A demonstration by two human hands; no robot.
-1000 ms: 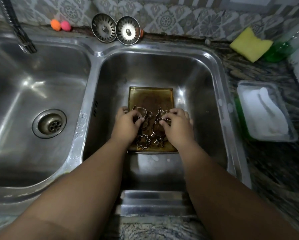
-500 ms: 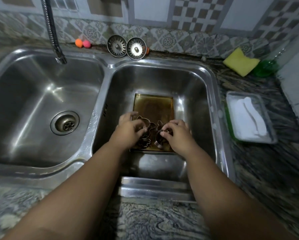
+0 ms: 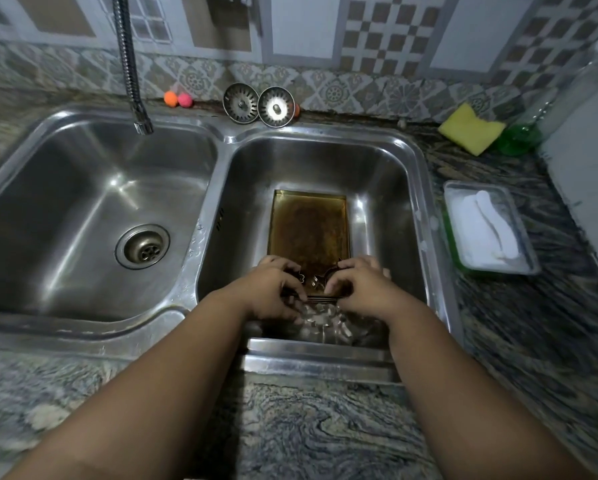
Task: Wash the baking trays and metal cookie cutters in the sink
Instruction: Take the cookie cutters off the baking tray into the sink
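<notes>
A stained brownish baking tray [image 3: 308,230] lies flat on the bottom of the right sink basin [image 3: 387,188]. Several metal cookie cutters [image 3: 316,282] are bunched at the tray's near edge, with more blurred ones [image 3: 325,320] on the basin floor just in front. My left hand [image 3: 273,289] and my right hand [image 3: 361,287] are both cupped around the cutters from either side, fingers curled on them. The hands hide most of the cutters.
The left basin [image 3: 82,209] has a drain [image 3: 142,247] and the faucet [image 3: 131,64] above it. Two strainer plugs [image 3: 258,105] lean on the back wall. A yellow sponge [image 3: 470,129], green soap bottle [image 3: 519,136] and a tray with white cloth [image 3: 488,230] sit on the right counter.
Both hands have dragged the cutters toward me, off the tray's middle to its near edge, some past it. The camera view has tilted up, showing more wall.
</notes>
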